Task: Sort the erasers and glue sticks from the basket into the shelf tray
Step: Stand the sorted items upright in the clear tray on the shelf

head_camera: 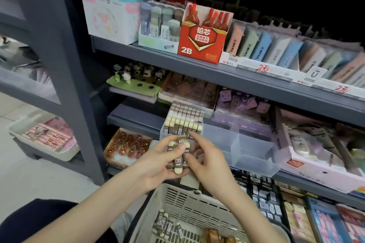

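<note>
My left hand (158, 162) grips a bunch of brown-sleeved erasers (177, 157) in front of the shelf. My right hand (207, 162) pinches one eraser of that bunch with thumb and fingers. Just behind the hands stands a clear plastic shelf tray (237, 144); its left compartment is packed with upright brown erasers (184, 120), and its right compartments look bare. Below, the pale plastic basket (189, 207) holds several more brown erasers (164, 225) and some brown packets (217, 236) at the frame's bottom edge.
A red 2B lead box (201, 43) and pastel boxes line the upper shelf. Panda figures (136, 73), brown and purple goods sit behind the tray. An amber-item box (126, 148) lies left of my hands. A grey shelf post (69, 77) stands at left.
</note>
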Demonstrator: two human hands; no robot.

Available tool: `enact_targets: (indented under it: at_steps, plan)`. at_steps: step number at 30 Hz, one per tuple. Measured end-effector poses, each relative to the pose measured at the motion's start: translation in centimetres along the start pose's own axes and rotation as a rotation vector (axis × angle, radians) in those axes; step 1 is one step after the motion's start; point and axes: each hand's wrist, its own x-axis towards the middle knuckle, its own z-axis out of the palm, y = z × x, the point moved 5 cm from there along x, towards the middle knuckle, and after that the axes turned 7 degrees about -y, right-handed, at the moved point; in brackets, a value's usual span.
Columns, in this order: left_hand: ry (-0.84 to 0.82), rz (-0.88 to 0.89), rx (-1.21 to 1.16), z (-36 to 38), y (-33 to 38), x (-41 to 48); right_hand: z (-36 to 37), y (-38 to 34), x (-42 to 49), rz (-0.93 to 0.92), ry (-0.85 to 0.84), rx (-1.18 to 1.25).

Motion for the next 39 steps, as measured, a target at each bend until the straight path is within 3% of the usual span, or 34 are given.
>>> enact_targets:
  at_steps: [4, 9, 12, 16, 20, 24, 28, 39]
  plan:
    - [0.004, 0.038, 0.058, 0.0, 1.7, 0.6, -1.4, -0.7, 1.2, -0.056, 0.024, 0.089]
    - [0.053, 0.026, 0.03, -1.2, 4.0, 1.3, -4.3, 0.4, 3.9, 0.046, 0.115, 0.394]
    - [0.101, 0.07, 0.017, -2.3, 5.9, 1.9, -4.4, 1.2, 6.0, 0.095, 0.12, 0.211]
    - [0.199, 0.151, 0.061, -4.4, 8.2, 2.5, -2.5, 1.6, 9.2, 0.087, -0.007, -0.233]
    - [0.246, 0.167, 0.109, -5.7, 9.2, 3.0, -0.3, 1.9, 11.8, 0.032, -0.16, -0.518]
    - [0.235, 0.153, 0.147, -6.0, 9.3, 3.2, 0.6, 1.9, 12.9, -0.079, -0.183, -0.797]
    - [0.218, 0.123, 0.161, -5.6, 9.0, 3.4, 0.6, 2.2, 13.0, -0.171, -0.108, -0.739]
    - [0.189, 0.032, 0.178, -4.4, 8.2, 3.2, 0.2, 2.6, 12.8, -0.067, -0.066, -0.652]
